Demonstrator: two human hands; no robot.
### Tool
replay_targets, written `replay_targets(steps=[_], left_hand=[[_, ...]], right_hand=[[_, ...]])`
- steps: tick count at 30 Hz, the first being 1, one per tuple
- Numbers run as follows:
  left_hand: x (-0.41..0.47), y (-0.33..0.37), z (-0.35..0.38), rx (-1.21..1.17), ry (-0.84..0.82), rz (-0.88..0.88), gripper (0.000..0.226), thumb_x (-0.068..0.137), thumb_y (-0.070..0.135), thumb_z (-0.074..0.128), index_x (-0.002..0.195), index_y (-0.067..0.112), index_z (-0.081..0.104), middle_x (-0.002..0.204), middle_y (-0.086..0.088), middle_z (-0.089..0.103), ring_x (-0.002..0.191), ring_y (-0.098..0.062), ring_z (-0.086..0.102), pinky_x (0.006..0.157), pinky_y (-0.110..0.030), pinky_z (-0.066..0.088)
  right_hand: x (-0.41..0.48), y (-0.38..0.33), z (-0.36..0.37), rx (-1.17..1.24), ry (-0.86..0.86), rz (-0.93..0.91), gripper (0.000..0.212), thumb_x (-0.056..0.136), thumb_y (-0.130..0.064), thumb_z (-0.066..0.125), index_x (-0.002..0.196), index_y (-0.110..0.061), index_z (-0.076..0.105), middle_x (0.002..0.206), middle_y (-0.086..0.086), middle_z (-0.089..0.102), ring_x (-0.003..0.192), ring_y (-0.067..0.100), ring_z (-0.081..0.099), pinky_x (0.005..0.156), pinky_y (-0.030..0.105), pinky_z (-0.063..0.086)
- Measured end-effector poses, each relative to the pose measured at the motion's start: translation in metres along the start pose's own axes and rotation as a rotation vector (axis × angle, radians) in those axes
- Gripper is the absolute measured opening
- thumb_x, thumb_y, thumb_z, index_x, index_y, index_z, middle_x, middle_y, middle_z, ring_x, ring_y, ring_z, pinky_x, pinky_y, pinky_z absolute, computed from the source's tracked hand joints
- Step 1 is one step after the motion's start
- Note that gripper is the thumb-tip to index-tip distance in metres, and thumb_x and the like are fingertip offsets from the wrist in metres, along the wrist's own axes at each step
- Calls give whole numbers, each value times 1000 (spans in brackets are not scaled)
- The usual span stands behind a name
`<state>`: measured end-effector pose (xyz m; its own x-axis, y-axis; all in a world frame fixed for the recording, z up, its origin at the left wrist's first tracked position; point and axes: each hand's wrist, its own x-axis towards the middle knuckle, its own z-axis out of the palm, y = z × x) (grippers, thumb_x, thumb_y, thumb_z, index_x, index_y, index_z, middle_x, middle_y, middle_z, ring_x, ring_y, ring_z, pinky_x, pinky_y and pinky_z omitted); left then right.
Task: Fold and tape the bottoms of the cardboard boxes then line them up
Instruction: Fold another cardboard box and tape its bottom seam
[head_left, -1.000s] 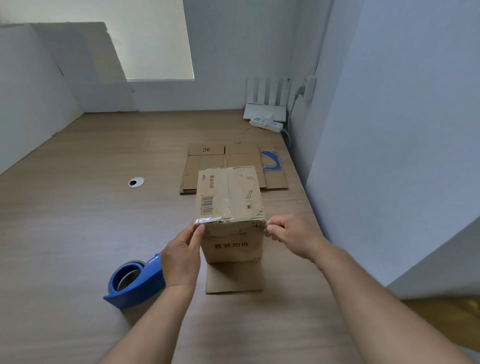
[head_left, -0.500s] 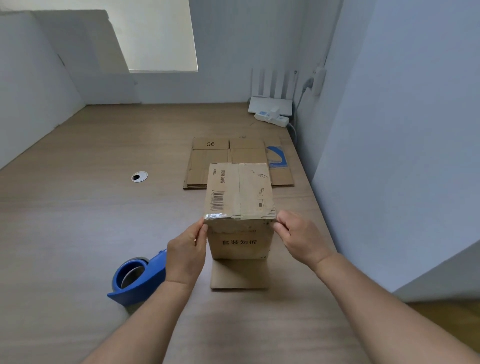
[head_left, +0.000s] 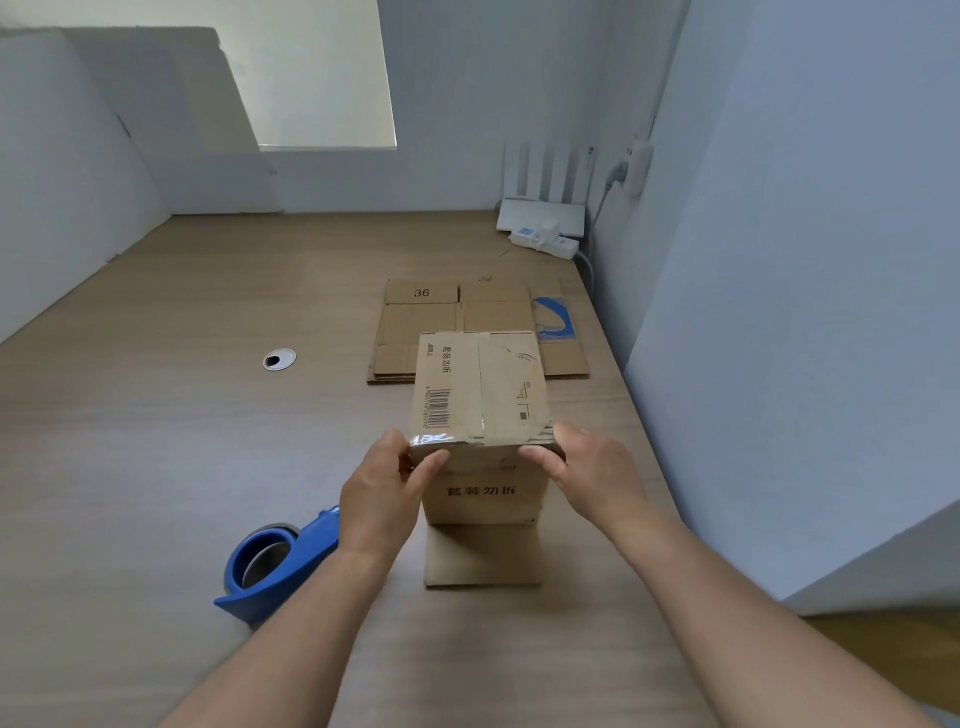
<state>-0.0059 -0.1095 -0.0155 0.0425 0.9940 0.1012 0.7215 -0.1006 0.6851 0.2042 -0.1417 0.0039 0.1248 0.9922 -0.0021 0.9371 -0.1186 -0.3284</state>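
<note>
place: office workstation | cues: wood desk (head_left: 156, 441), cable grommet (head_left: 279, 359), router (head_left: 540, 215) (antennas up), power strip (head_left: 545, 243), white partitions (head_left: 779, 260)

Left grip (head_left: 384, 493), right grip (head_left: 597, 480): bare hands. Left forearm (head_left: 291, 639) and right forearm (head_left: 727, 597) bare too, wrist to edge of view.

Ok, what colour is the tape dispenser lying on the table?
Blue. The head view shows the tape dispenser clearly.
</note>
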Motion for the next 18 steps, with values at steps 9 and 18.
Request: replay_targets(steps=[9,18], left_hand=[[5,22,-3,214,-27,-137,53,84,70,39,84,17,39,85,4,53,76,-21,51,56,-30,32],[2,21,0,26,34,-113,35,100,43,30,77,17,35,82,1,50,64,-9,43,49,-22,26]], right_hand=[[5,-35,-18,-101,-91,239,77,81,-81,22,106,-23,65,88,0,64,78,20,55,69,30,46],[6,-18,3,182,22,183,51,102,-45,17,78,-17,52,79,1,58,81,25,56,68,35,45]])
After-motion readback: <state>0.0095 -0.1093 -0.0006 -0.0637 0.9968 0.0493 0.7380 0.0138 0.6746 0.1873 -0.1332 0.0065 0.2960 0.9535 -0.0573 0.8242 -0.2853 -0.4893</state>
